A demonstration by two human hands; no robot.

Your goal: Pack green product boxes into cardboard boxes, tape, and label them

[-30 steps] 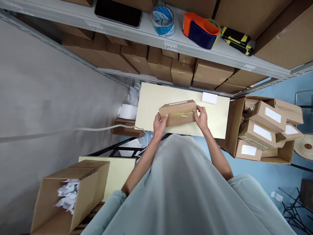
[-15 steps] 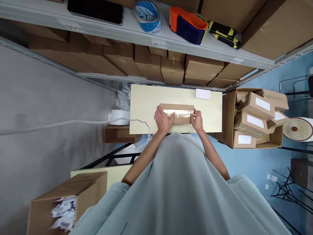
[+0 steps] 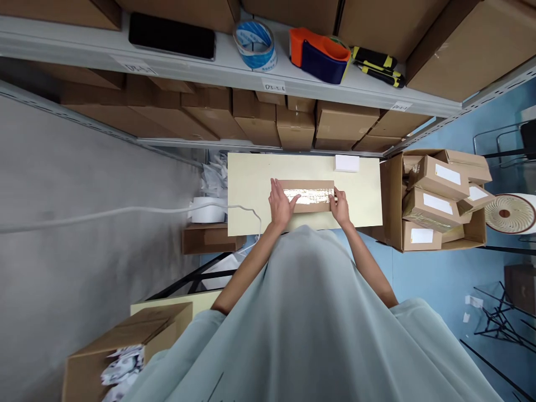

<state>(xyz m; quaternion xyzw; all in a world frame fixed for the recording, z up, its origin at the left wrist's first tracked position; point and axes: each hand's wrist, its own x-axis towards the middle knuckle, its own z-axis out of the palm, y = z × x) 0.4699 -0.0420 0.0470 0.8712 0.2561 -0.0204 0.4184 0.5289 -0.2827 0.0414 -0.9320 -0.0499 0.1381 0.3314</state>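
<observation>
A long, flat cardboard box (image 3: pixel 307 207) lies on the pale yellow table (image 3: pixel 249 173), with a shiny strip of clear tape along its top. My left hand (image 3: pixel 280 203) grips its left end, fingers along that edge and thumb on the top. At the other end, my right hand (image 3: pixel 339 207) holds the box with thumb on top and fingertips at the right edge. The underside of the box is hidden. A small white stack of labels or paper (image 3: pixel 347 163) rests at the table's back right.
Right of the table stands a large open carton (image 3: pixel 390 204) filled with labelled boxes. The shelf (image 3: pixel 234 72) above carries a phone (image 3: pixel 171 37), blue tape roll (image 3: pixel 255 47), orange-and-blue tape dispenser (image 3: pixel 320 56) and yellow-black cutters (image 3: pixel 379 66). A white cable (image 3: pixel 125 210) crosses at left.
My left hand has shifted slightly on the box's left end, its fingers now more upright along the edge. Both hands stay on the box; the whole view has tilted a little.
</observation>
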